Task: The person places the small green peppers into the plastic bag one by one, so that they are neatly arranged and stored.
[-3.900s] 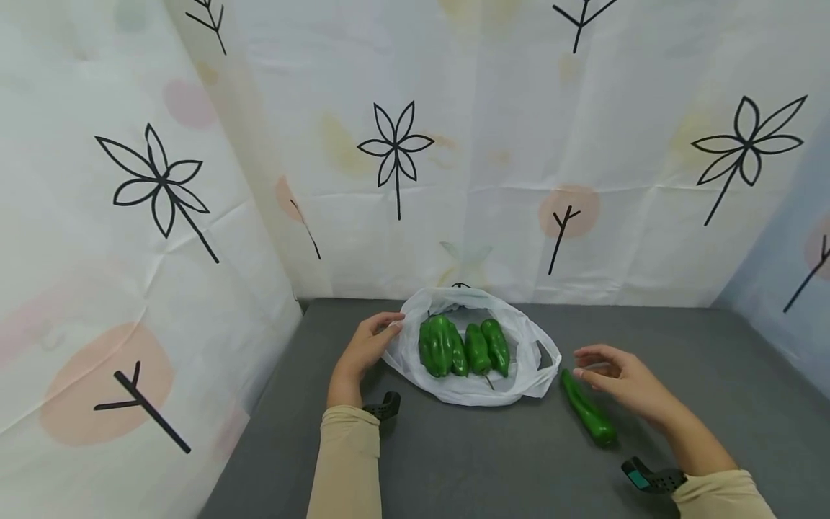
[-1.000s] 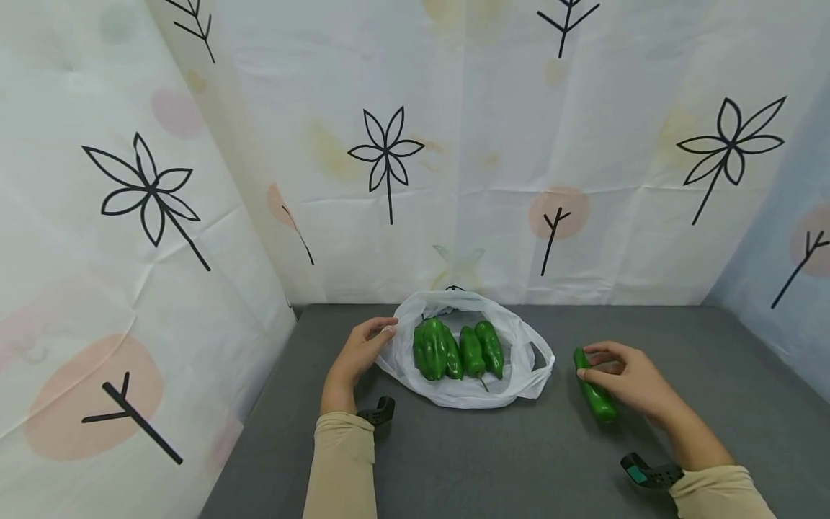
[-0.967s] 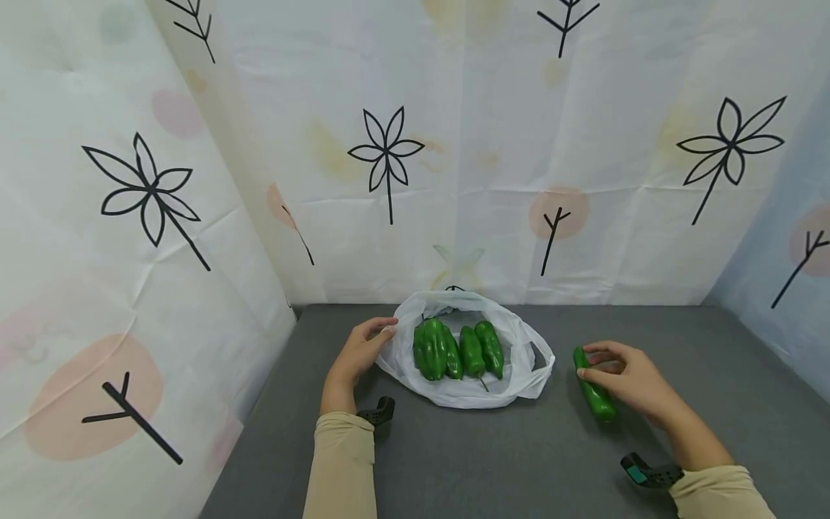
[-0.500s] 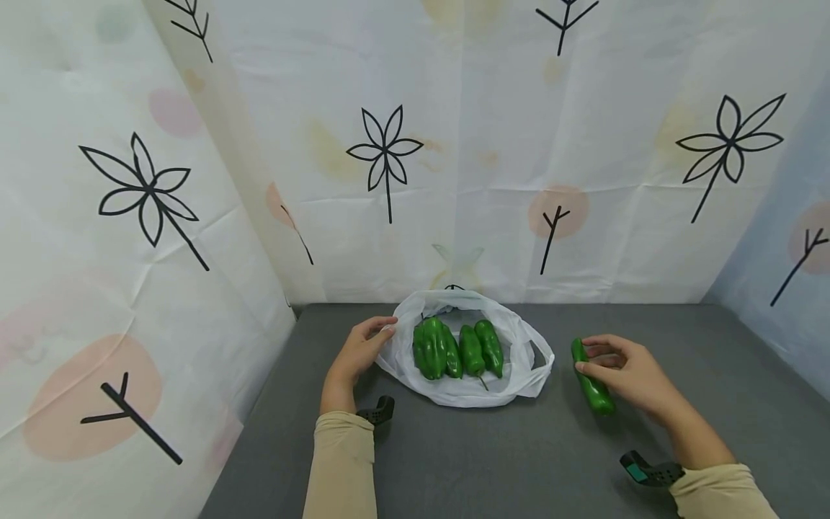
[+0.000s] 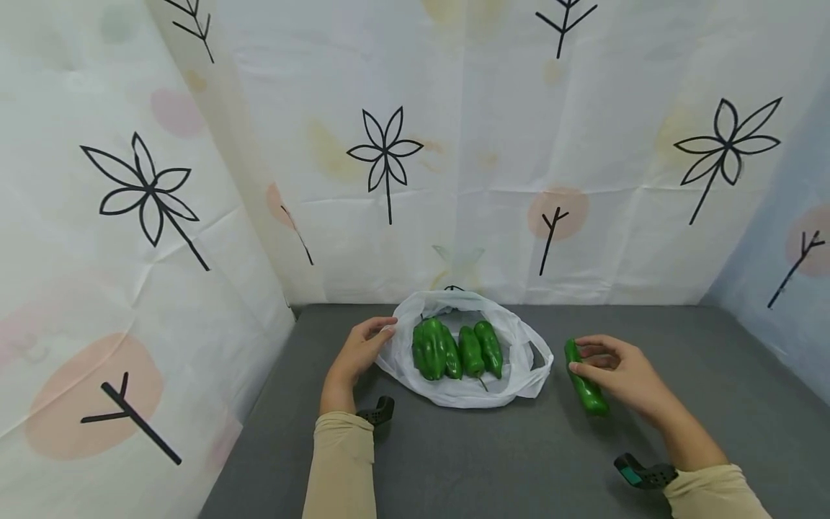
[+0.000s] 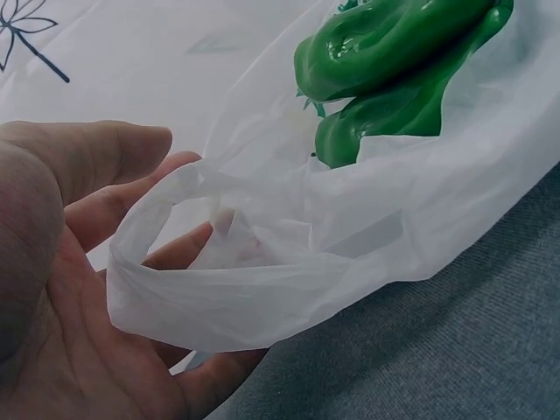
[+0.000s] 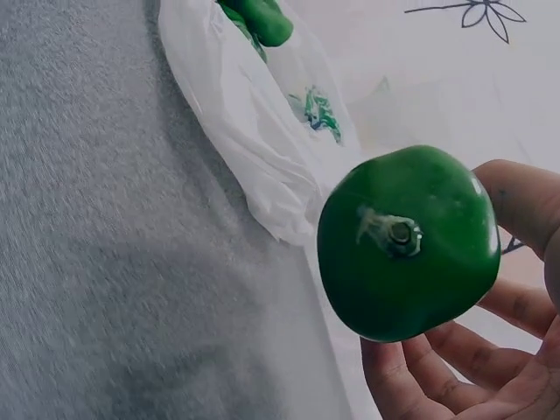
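Note:
My right hand (image 5: 619, 371) pinches a long green pepper (image 5: 586, 389) between thumb and fingers, to the right of the bag. In the right wrist view the pepper (image 7: 411, 254) shows its stem end, and fingers curl around its far side. My left hand (image 5: 359, 349) is at the left rim of a white plastic bag (image 5: 428, 393). The left wrist view has the fingers behind the bag's handle loop (image 6: 219, 306), relaxed, with the thumb apart from the plastic. Several green peppers (image 5: 432, 349) lie inside the open bag.
A dark grey table (image 5: 467, 461) carries the bag near its back edge. Behind and to the sides hangs a white patterned cloth (image 5: 486, 166). Black wrist devices (image 5: 645, 472) are worn on both wrists.
My right hand, at first beside the pepper on the table, has taken hold of it, lifted it and shifted slightly left. My left hand has stayed at the bag's rim.

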The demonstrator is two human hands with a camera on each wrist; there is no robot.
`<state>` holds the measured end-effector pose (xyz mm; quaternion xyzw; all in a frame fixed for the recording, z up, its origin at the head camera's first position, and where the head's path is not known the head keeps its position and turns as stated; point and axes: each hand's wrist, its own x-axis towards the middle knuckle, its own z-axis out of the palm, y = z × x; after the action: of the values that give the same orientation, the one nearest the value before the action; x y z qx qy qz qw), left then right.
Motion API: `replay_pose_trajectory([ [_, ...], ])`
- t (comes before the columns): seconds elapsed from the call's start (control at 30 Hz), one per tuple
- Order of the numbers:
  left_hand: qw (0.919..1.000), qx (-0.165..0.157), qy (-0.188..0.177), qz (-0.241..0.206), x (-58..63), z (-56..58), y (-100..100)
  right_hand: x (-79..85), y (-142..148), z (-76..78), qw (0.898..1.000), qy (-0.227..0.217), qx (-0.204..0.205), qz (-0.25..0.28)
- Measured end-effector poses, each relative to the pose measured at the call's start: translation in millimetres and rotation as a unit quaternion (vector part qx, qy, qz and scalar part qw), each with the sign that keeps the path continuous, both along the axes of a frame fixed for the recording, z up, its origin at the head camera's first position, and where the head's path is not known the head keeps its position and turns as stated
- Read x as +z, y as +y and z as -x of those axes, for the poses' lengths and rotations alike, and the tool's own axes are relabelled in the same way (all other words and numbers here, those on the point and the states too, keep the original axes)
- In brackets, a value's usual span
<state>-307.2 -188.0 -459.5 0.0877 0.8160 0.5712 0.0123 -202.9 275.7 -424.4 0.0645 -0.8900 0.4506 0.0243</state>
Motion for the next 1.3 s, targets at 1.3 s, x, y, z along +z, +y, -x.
replay_pose_trajectory([
  [1.3,0.9999,-0.008,-0.008,-0.009,-0.1,1.9,4,5.7,-142,70.6,0.995,-0.016,0.036,0.09],
])
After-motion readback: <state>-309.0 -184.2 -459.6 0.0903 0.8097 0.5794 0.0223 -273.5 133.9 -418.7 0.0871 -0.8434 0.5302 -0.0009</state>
